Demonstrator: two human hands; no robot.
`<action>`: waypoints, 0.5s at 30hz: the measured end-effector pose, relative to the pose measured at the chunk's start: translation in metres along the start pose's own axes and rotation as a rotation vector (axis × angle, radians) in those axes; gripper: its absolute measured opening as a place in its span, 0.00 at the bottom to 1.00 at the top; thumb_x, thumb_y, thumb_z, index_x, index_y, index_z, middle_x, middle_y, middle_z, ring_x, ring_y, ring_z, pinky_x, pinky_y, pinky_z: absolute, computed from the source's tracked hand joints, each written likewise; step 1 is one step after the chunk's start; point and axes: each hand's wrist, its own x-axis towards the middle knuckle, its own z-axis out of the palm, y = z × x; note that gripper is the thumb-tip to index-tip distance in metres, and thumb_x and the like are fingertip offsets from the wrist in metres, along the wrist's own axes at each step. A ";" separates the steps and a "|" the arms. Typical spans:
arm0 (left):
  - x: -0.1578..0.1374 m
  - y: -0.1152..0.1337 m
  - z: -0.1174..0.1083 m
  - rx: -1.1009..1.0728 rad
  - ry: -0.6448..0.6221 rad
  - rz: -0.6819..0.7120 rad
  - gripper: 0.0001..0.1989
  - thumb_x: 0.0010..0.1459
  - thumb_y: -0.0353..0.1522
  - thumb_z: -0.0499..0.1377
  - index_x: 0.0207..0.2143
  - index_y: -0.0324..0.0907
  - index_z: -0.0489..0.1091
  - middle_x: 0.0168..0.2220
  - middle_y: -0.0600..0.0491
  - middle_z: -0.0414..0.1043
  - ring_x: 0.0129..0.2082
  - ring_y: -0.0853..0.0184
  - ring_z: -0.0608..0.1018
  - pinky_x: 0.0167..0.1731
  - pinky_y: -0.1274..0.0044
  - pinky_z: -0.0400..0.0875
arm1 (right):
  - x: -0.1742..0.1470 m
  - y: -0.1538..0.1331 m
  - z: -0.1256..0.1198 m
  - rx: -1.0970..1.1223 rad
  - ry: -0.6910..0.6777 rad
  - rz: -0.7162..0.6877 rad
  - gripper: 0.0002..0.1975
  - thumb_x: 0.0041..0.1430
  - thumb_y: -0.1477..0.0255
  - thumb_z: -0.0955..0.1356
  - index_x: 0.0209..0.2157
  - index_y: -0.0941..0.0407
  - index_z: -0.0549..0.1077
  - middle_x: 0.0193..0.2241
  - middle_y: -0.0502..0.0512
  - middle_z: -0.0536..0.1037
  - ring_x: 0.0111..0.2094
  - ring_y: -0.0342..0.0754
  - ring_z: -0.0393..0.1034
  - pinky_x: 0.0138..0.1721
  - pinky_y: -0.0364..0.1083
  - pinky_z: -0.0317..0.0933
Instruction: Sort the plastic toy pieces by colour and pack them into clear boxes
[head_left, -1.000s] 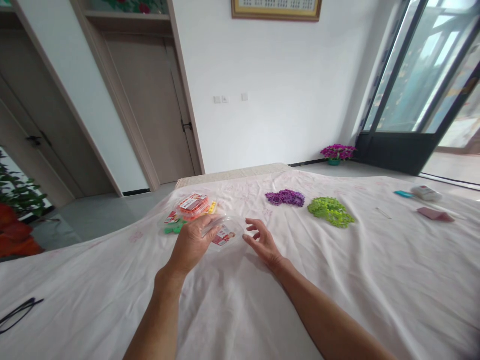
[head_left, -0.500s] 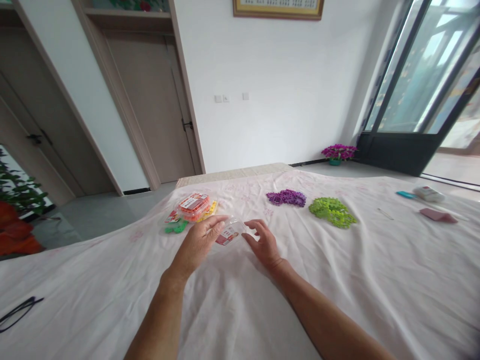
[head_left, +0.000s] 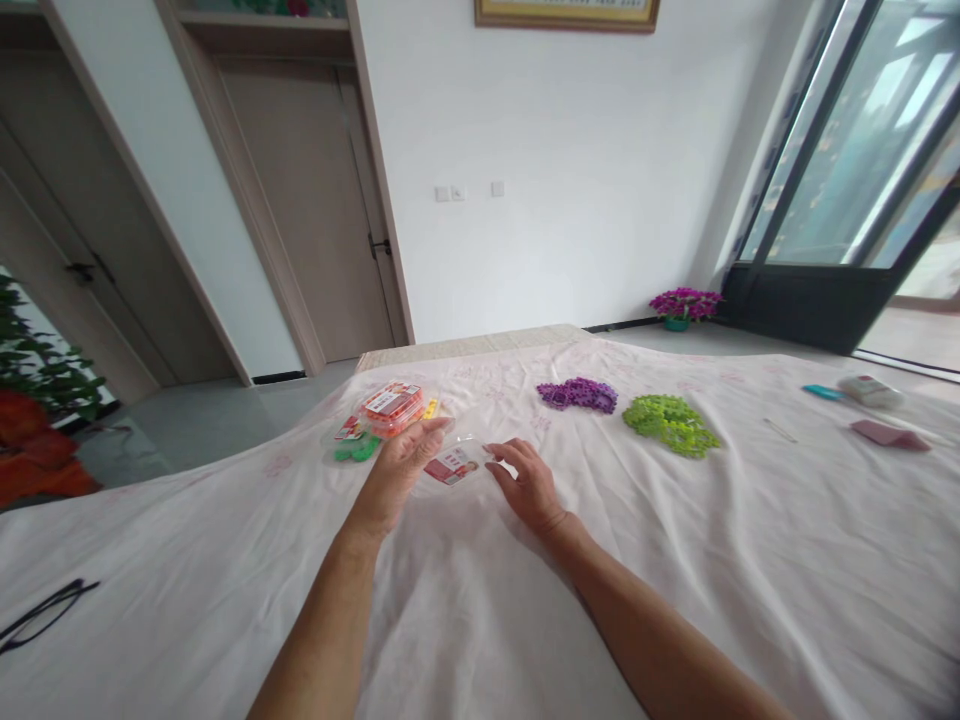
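A clear plastic box (head_left: 454, 465) with a red and white label is between my hands, above the cloth. My left hand (head_left: 401, 465) grips its left side, thumb and fingers close together. At the right edge, the thumb and fingertips of my right hand (head_left: 529, 485) pinch the clear plastic. Whether the lid is fully closed I cannot make out. Just beyond my left hand sits a clear box of orange-red pieces (head_left: 392, 408), with green pieces (head_left: 356, 447) and yellow pieces (head_left: 430, 408) beside it.
A purple pile of small linked pieces (head_left: 577, 394) and a lime-green pile (head_left: 670, 425) lie to the right on the pale cloth (head_left: 465, 620). Glasses (head_left: 49, 615) rest at the left. Far right are a pink item (head_left: 889, 434), a white packet (head_left: 870, 391) and a blue item (head_left: 823, 392).
The box has tilted slightly, and its label now lies wider to my view. My left fingers have shifted a little along its side. The whole view has moved slightly.
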 end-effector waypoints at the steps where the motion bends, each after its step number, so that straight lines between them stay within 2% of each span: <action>1: 0.000 -0.002 -0.002 -0.011 -0.004 -0.014 0.27 0.56 0.46 0.60 0.53 0.39 0.70 0.53 0.45 0.73 0.55 0.58 0.73 0.58 0.67 0.62 | 0.000 0.000 0.000 -0.002 0.000 -0.002 0.12 0.61 0.70 0.66 0.46 0.47 0.76 0.36 0.55 0.75 0.40 0.52 0.68 0.42 0.50 0.63; 5: 0.003 -0.011 -0.016 -0.059 0.008 -0.050 0.28 0.60 0.49 0.55 0.52 0.38 0.71 0.53 0.44 0.72 0.56 0.57 0.72 0.58 0.65 0.62 | -0.001 0.002 0.001 0.019 -0.017 -0.026 0.15 0.63 0.71 0.64 0.49 0.47 0.74 0.37 0.56 0.74 0.39 0.51 0.68 0.41 0.49 0.63; 7: 0.003 -0.015 -0.024 -0.016 0.009 -0.030 0.28 0.60 0.50 0.53 0.52 0.39 0.71 0.54 0.43 0.72 0.57 0.57 0.71 0.59 0.66 0.61 | -0.001 0.002 0.001 0.031 -0.020 -0.031 0.15 0.63 0.72 0.63 0.50 0.47 0.74 0.37 0.56 0.73 0.40 0.51 0.68 0.41 0.49 0.63; 12: 0.001 -0.013 -0.044 0.225 0.003 0.094 0.27 0.62 0.49 0.50 0.48 0.38 0.74 0.52 0.43 0.74 0.57 0.57 0.71 0.60 0.66 0.60 | -0.001 0.006 0.003 0.075 0.012 0.007 0.16 0.64 0.73 0.62 0.50 0.48 0.73 0.40 0.57 0.73 0.41 0.51 0.68 0.43 0.49 0.63; 15: 0.000 -0.017 -0.055 0.440 -0.116 0.072 0.22 0.63 0.43 0.51 0.50 0.41 0.73 0.54 0.46 0.72 0.58 0.57 0.70 0.61 0.65 0.58 | -0.001 0.009 0.006 0.099 0.015 0.015 0.15 0.64 0.73 0.62 0.49 0.49 0.73 0.40 0.57 0.73 0.42 0.50 0.68 0.44 0.48 0.63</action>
